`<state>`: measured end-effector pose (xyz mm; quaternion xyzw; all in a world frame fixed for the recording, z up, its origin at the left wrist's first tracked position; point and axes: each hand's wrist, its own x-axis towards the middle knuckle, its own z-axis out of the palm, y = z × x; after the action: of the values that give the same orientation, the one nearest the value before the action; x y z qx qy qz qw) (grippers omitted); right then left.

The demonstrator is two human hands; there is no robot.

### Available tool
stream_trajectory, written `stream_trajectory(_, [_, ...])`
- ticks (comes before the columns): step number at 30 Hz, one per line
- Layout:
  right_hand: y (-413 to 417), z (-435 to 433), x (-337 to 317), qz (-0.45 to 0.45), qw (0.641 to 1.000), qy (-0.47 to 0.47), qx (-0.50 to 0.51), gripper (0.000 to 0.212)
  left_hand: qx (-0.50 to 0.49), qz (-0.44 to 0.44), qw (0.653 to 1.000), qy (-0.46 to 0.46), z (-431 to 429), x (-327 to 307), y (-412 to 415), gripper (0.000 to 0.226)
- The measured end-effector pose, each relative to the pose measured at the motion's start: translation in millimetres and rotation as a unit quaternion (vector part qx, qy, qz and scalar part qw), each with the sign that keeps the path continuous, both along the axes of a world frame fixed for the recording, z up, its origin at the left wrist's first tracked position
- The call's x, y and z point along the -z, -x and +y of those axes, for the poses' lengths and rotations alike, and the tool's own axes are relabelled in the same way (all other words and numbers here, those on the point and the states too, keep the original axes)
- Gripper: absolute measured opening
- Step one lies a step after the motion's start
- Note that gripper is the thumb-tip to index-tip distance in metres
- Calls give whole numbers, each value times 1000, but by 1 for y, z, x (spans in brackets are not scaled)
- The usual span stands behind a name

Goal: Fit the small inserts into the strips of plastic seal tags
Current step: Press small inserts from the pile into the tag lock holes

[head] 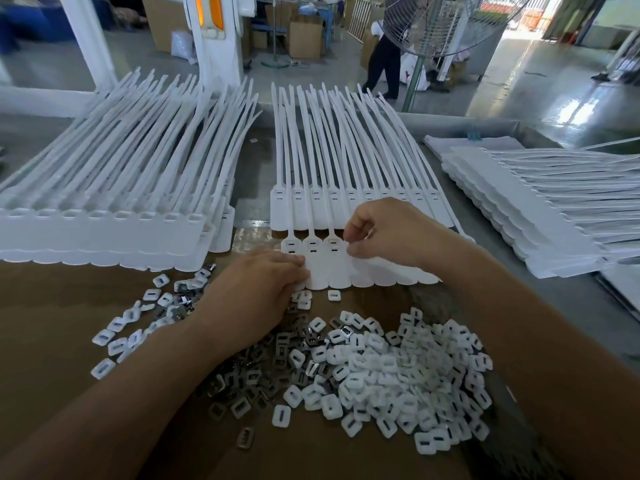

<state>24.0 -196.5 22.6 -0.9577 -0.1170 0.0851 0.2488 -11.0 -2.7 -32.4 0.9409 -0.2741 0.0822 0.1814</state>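
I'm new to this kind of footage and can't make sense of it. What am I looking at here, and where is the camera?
There is no machine here. A person works with bare hands, and the single picture comes from a camera worn on their head, looking forward and down. On a brown cardboard surface lie a pile of small white inserts and some small metal pieces. Stacks of white seal tag strips lie to the left, behind and to the right. The left hand rests flat on one strip, holding it down. The right hand pinches at a tag head on that strip. Whether an insert sits between its fingertips is hidden.
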Motion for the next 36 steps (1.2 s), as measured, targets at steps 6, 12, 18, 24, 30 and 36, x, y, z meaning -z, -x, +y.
stream_trajectory(6, [37,-33,-1,97,993,45,-42,17,-6,5,1000,10,-1,1,0,29])
stream_trajectory(12, [52,-56,0,125,991,52,-17,26,-10,3,1000,1,-2,1,-2,31])
stream_trajectory(18, [52,-54,7,87,993,78,-9,25,-10,1,1000,1,-2,1,-1,30])
stream_trajectory(24, [51,-54,8,68,992,102,-27,22,-13,3,1000,5,-2,2,-2,30])
stream_trajectory(30, [43,-48,5,1,1000,0,-4,21,-14,3,1000,7,-2,3,-2,29])
stream_trajectory(36, [26,-33,9,-52,996,-64,34,15,-14,4,1000,11,-1,3,-1,27])
